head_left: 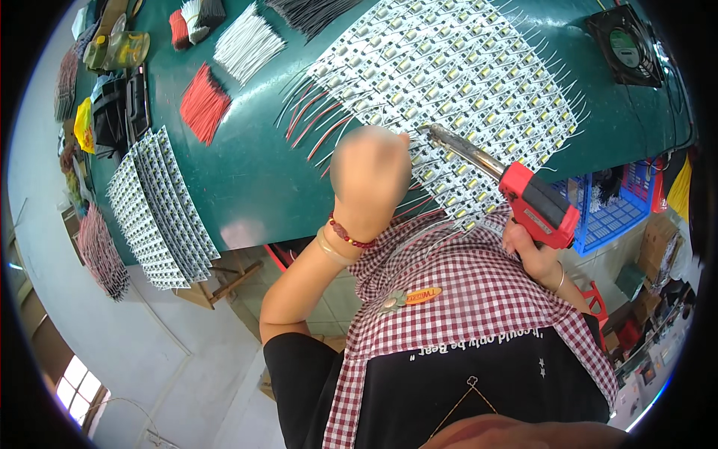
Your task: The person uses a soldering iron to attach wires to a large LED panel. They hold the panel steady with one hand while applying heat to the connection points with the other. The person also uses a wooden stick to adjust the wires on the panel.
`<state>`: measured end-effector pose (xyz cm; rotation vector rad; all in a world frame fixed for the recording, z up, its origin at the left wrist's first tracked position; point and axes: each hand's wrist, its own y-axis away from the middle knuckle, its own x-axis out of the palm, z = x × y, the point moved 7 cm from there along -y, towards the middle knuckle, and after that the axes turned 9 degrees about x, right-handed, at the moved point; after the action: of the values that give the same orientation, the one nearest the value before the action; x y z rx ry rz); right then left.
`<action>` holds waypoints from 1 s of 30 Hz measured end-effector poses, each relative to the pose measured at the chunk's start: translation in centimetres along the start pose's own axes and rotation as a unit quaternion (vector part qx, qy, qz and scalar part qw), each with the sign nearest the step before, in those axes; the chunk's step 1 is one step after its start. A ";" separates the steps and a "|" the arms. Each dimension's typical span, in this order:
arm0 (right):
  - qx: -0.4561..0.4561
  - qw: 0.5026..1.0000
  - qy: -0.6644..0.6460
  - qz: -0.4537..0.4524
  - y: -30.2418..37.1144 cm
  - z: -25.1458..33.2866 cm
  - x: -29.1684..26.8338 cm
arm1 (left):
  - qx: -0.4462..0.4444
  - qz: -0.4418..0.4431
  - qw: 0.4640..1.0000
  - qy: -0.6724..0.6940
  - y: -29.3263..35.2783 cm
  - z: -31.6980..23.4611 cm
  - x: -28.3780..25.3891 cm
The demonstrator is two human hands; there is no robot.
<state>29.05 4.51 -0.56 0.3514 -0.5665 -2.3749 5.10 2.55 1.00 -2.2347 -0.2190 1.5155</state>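
A large sheet of white LED circuit boards lies on the green table, with rows of small yellowish chips and thin wires sticking out along its edges. My right hand is wrapped round the handle of a red and black soldering gun. The gun's metal tip points left and reaches the boards close to my left hand. My left hand rests at the sheet's near left edge, curled into a compact shape. Its fingers are blurred, and whatever they pinch is hidden. Red and white wires lie just beyond it.
Bundles of red wires, white wires and black wires lie on the green table. More board strips overhang its left end. A small black fan stands far right, above a blue crate.
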 end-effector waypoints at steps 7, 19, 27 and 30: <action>0.012 1.000 -0.025 -0.009 -0.1 -0.2 -0.2 | 0.015 -0.004 0.998 -0.066 -0.2 -0.2 -0.4; -0.009 0.998 -0.054 -0.029 -0.2 0.8 -0.2 | 0.013 -0.029 0.998 -0.047 -0.1 -0.3 -0.8; -0.013 0.998 -0.046 -0.029 -0.4 1.3 0.0 | 0.024 -0.024 0.999 -0.005 -0.1 -0.1 -0.9; -0.020 0.999 -0.046 -0.020 -0.5 0.7 0.0 | 0.021 0.003 0.999 0.031 0.1 0.0 -0.3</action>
<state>28.50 5.10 -0.16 0.2386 -0.5583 -2.4478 4.94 2.34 1.22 -2.2467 -0.1596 1.4385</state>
